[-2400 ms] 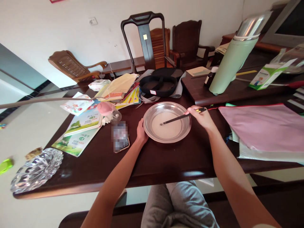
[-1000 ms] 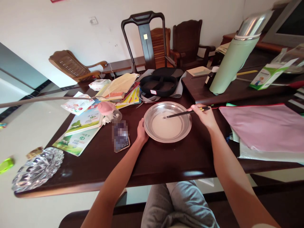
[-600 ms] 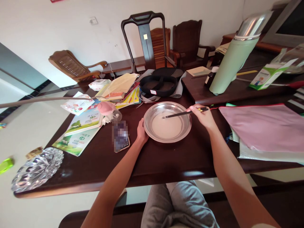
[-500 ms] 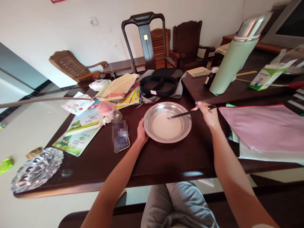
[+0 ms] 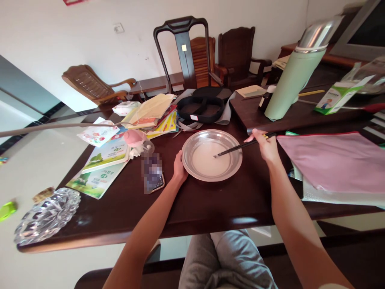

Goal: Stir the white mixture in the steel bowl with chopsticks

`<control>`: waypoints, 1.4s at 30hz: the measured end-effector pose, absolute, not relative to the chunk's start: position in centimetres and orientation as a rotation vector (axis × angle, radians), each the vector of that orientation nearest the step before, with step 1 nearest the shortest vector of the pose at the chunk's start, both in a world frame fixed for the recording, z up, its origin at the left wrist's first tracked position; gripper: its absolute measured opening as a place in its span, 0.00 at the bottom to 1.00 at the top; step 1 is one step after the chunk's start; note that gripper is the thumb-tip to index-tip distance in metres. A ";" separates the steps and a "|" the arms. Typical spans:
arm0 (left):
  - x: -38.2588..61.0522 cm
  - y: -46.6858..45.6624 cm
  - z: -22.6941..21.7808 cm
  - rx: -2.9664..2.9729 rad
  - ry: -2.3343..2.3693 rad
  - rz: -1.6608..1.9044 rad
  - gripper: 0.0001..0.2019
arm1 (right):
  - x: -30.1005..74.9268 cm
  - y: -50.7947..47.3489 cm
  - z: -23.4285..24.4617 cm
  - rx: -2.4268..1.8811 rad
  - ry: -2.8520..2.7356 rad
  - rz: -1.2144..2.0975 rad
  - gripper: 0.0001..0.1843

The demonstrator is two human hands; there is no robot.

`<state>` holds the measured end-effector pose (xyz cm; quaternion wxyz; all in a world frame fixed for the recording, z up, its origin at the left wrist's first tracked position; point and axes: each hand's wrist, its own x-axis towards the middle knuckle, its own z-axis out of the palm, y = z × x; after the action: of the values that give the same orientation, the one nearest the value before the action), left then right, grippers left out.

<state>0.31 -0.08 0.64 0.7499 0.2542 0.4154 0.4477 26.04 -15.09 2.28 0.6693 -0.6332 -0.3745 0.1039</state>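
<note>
A shallow round metal bowl (image 5: pixel 211 178) rests on the dark table, with a pale whitish mixture (image 5: pixel 206 161) spread over its bottom. At its left rim, my left hand (image 5: pixel 179 167) grips the side, thumb uppermost and the other fingers mostly hidden. My right hand (image 5: pixel 265 146), right of the bowl, is closed round black chopsticks (image 5: pixel 240 145). They slant down to the left across the rim, and their silvery tips touch the mixture near the middle of the bowl.
Left of the bowl lie a phone (image 5: pixel 154 174), a pink-topped toy (image 5: pixel 135 139), books (image 5: pixel 98 176) and a glass dish (image 5: pixel 49 216). Behind sits a black case (image 5: pixel 200 109). On the right are a green thermos (image 5: pixel 296 78) and a pink pouch (image 5: pixel 337 160).
The chopstick tips have shifted slightly down and right within the mixture, and the chopsticks slant a little more steeply. My left hand and the bowl stay in place.
</note>
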 end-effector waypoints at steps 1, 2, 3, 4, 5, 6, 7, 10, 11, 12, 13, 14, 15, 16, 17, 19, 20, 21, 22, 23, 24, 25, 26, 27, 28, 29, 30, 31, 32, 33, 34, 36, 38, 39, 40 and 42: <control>0.3 0.0 0.6 0.558 0.909 0.977 0.14 | 25.9 -15.0 2.3 -1.427 -0.879 0.272 0.32; 0.3 0.0 0.5 0.562 0.910 0.975 0.15 | 25.6 -14.9 2.4 -1.432 -0.928 0.312 0.31; 0.3 0.1 0.4 0.565 0.912 0.974 0.15 | 25.3 -14.8 2.4 -1.438 -0.981 0.345 0.31; 0.3 0.1 0.3 0.568 0.913 0.973 0.16 | 25.0 -14.7 2.5 -1.445 -1.025 0.362 0.31; 0.3 0.1 0.2 0.569 0.910 0.973 0.16 | 24.9 -14.6 2.5 -1.452 -1.053 0.360 0.31; 0.3 0.2 0.2 0.570 0.908 0.975 0.16 | 24.9 -14.6 2.5 -1.461 -1.056 0.337 0.31; 0.3 0.2 0.1 0.569 0.904 0.979 0.16 | 25.0 -14.6 2.5 -1.469 -1.032 0.298 0.30; 0.3 0.2 0.0 0.572 0.900 0.984 0.15 | 25.7 -15.0 2.5 -1.462 -0.885 0.203 0.31; 0.3 0.2 0.0 0.574 0.899 0.985 0.16 | 25.9 -15.1 2.5 -1.451 -0.854 0.202 0.32; 0.3 0.3 -0.1 0.576 0.897 0.985 0.16 | 25.9 -15.1 2.5 -1.442 -0.845 0.219 0.32; 0.3 0.3 -0.1 0.577 0.895 0.983 0.16 | 25.8 -15.1 2.6 -1.438 -0.862 0.253 0.32; 0.2 0.3 -0.2 0.577 0.892 0.981 0.17 | 25.6 -15.0 2.6 -1.437 -0.898 0.295 0.33; 0.2 0.4 -0.2 0.576 0.889 0.977 0.17 | 25.3 -14.9 2.7 -1.439 -0.946 0.334 0.33; 0.2 0.4 -0.2 0.576 0.888 0.972 0.17 | 25.0 -14.8 2.7 -1.443 -0.995 0.363 0.32; 0.2 0.4 -0.2 0.575 0.888 0.970 0.17 | 24.8 -14.7 2.7 -1.448 -1.033 0.373 0.32; 0.3 0.3 -0.1 0.571 0.891 0.976 0.16 | 24.7 -14.6 2.7 -1.465 -1.042 0.336 0.31; 0.3 0.3 -0.1 0.569 0.895 0.981 0.16 | 24.9 -14.6 2.7 -1.474 -1.009 0.299 0.31; 0.3 0.2 0.0 0.567 0.900 0.988 0.15 | 25.2 -14.7 2.6 -1.477 -0.958 0.261 0.31; 0.3 0.2 0.0 0.568 0.906 0.993 0.15 | 25.5 -14.9 2.6 -1.474 -0.903 0.233 0.31; 0.3 0.2 0.1 0.570 0.909 0.996 0.15 | 25.7 -15.0 2.5 -1.465 -0.859 0.218 0.32; 0.3 0.2 0.1 0.573 0.910 0.995 0.15 | 25.8 -15.1 2.5 -1.455 -0.837 0.222 0.32; 0.3 0.2 0.0 0.576 0.908 0.992 0.15 | 25.8 -15.1 2.5 -1.449 -0.841 0.241 0.33; 0.2 0.2 0.0 0.579 0.906 0.988 0.16 | 25.7 -15.1 2.5 -1.447 -0.868 0.272 0.33; 0.2 0.3 -0.1 0.580 0.903 0.985 0.16 | 25.5 -15.0 2.6 -1.449 -0.913 0.310 0.33; 0.2 0.3 -0.1 0.580 0.902 0.982 0.16 | 25.2 -14.9 2.6 -1.453 -0.964 0.343 0.33; 0.2 0.3 -0.1 0.579 0.902 0.984 0.16 | 25.0 -14.7 2.6 -1.458 -1.008 0.361 0.32; 0.2 0.3 -0.1 0.579 0.903 0.989 0.16 | 24.8 -14.6 2.7 -1.465 -1.037 0.362 0.32; 0.2 0.3 -0.1 0.578 0.903 0.993 0.16 | 24.9 -14.6 2.6 -1.473 -1.042 0.344 0.32; 0.3 0.3 -0.1 0.576 0.903 0.995 0.16 | 25.0 -14.6 2.5 -1.479 -1.022 0.309 0.31; 0.3 0.3 0.0 0.574 0.903 0.996 0.16 | 25.3 -14.7 2.5 -1.480 -0.976 0.264 0.31; 0.4 0.2 0.0 0.572 0.903 0.996 0.16 | 25.7 -14.9 2.3 -1.473 -0.916 0.222 0.31; 0.4 0.2 0.1 0.570 0.905 0.996 0.16 | 26.2 -15.1 2.2 -1.445 -0.823 0.185 0.31; 0.4 0.2 0.1 0.572 0.903 0.997 0.15 | 26.2 -15.2 2.2 -1.430 -0.828 0.229 0.32; 0.4 0.2 0.0 0.574 0.902 0.997 0.15 | 26.0 -15.1 2.3 -1.432 -0.869 0.277 0.32; 0.3 0.2 0.0 0.574 0.901 0.995 0.15 | 25.7 -15.0 2.4 -1.438 -0.925 0.330 0.32; 0.3 0.3 -0.1 0.573 0.899 0.992 0.16 | 25.1 -14.8 2.6 -1.449 -1.025 0.394 0.31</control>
<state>0.28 0.29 -0.08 0.7465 0.2617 0.4109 0.4531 25.06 -14.81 2.63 0.6143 -0.6289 -0.4448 0.1709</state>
